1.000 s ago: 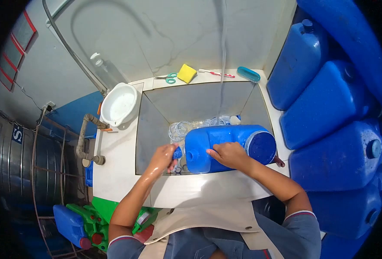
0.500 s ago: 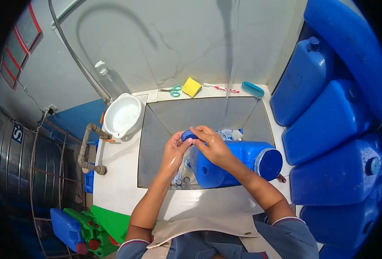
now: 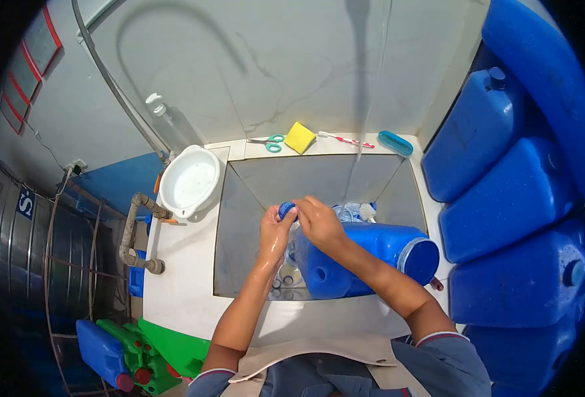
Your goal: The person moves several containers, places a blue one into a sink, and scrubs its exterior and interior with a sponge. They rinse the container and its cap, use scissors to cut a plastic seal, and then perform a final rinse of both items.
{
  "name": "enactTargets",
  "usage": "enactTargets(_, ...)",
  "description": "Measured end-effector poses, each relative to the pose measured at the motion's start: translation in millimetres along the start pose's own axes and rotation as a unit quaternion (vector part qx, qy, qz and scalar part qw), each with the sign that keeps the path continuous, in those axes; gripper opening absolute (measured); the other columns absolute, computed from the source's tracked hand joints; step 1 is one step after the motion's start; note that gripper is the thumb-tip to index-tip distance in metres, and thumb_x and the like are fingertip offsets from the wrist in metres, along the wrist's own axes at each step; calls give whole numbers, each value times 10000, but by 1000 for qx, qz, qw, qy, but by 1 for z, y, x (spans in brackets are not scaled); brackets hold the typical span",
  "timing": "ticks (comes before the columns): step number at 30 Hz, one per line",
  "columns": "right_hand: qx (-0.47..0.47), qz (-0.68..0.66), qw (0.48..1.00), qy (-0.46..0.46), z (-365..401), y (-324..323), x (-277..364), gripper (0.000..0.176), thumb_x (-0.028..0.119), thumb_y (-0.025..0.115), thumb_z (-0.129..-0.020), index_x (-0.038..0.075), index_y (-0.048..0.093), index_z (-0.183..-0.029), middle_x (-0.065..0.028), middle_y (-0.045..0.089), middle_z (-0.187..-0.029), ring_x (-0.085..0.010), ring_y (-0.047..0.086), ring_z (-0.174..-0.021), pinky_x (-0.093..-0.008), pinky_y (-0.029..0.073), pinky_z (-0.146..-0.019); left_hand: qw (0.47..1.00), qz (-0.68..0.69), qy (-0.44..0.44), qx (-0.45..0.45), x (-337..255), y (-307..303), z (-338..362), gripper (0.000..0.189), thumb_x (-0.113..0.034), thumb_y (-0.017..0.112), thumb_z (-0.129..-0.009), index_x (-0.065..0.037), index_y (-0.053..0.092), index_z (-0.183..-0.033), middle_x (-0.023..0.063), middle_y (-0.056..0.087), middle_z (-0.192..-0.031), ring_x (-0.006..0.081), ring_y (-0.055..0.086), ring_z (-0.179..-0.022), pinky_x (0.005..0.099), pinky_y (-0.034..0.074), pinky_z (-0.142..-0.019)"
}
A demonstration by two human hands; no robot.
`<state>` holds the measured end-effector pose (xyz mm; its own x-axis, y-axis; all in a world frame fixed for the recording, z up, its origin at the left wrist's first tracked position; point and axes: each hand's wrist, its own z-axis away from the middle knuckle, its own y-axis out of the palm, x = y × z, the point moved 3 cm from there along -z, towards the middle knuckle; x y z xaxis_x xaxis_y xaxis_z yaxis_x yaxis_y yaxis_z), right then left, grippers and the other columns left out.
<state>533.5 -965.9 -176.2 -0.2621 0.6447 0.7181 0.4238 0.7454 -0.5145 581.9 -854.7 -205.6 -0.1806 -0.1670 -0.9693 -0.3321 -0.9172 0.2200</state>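
Our left hand (image 3: 275, 228) and right hand (image 3: 319, 223) both pinch a small round blue plastic cap (image 3: 286, 210); the chunky blue plastic jug (image 3: 338, 278) lies near-right of them, long axis roughly left-to-right, our right arm (image 3: 385, 274) basically right over it.

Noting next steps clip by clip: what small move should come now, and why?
Perhaps bring the cap toward the jug's mouth: the left hand and right hand hold it over the sink, and that mouth is uncovered.
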Motion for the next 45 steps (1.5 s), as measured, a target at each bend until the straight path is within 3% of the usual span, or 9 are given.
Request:
enactTargets(8, -44, 69, 995, -62, -9, -10, -8, 199, 18, 538, -775, 6, 542, -974, -151, 530, -839, -338, 560, -775, -426, 472, -647, 936, 281, -177, 116, -19, 4, 0, 209, -272, 534, -913, -66, 561, -935, 41, 611, -916, 139, 570, -842, 315, 457, -791)
enactTargets(17, -99, 158, 967, -172, -6, -28, 12, 233, 16, 572, -743, -6, 534, -972, -130, 495, -826, -314, 532, -785, -387, 466, -679, 947, 267, -118, 132, -28, 26, 4, 195, -231, 583, -891, -42, 567, -936, 53, 611, -920, 129, 572, -843, 272, 464, -778)
enactTargets(22, -199, -151, 967, 45, -6, -26, 20, 193, 64, 562, -801, -26, 502, -961, -151, 489, -841, -350, 503, -779, -408, 448, -707, 967, 244, -37, 56, -15, 26, -7, 143, -223, 596, -885, -86, 556, -874, -4, 584, -820, 92, 544, -769, 255, 446, -747)
enactTargets(29, -35, 85, 995, -50, 5, -35, 13, 161, 114, 551, -853, -7, 449, -835, -135, 486, -794, -322, 517, -748, -381, 433, -669, 967, 229, -87, 71, -26, 37, 10, 139, -252, 577, -895, -122, 548, -857, -28, 557, -765, 75, 530, -741, 250, 438, -736)
enactTargets(32, 20, -61, 998, 3, 3, -44, 7, 182, 132, 556, -858, -8, 449, -813, -129, 490, -738, -318, 512, -674, -376, 430, -638, 969, 217, -82, 83, -28, 23, 2, 151, -262, 574, -896, -112, 559, -884, -6, 587, -807, 92, 545, -766, 257, 450, -721)
enactTargets(34, 31, -369, 907, 199, 4, -44, -19, 228, 148, 601, -843, -25, 455, -810, -100, 484, -691, -259, 480, -603, -284, 415, -612, 966, 233, -98, 63, -26, 9, -4, 178, -270, 581, -890, -94, 568, -914, 28, 619, -866, 120, 556, -773, 259, 454, -717)
enactTargets(38, 15, 171, 984, 52, 2, -81, -87, 331, 254, 639, -811, -37, 493, -870, -220, 551, -874, -386, 554, -866, -400, 458, -766, 970, 220, -98, 45, -9, -23, -10, 187, -264, 584, -888, -81, 569, -925, 29, 611, -850, 124, 556, -752, 251, 447, -698)
enactTargets(41, 71, 224, 964, 127, 23, -121, -101, 426, 314, 640, -803, -63, 549, -980, -268, 548, -1012, -410, 522, -1012, -430, 437, -847, 985, -129, 53, -100, 9, -88, -20, 183, -222, 586, -879, -40, 598, -886, 45, 599, -828, 119, 546, -736, 254, 441, -660)
enactTargets(45, 70, 266, 904, 328, 90, -183, -74, 533, 445, 486, -886, -59, 576, -1033, -272, 585, -1032, -406, 559, -979, -432, 436, -849, 862, -374, 229, -256, 38, -212, -1, 202, -186, 556, -878, 7, 596, -835, 54, 568, -718, 131, 544, -688, 293, 461, -653)
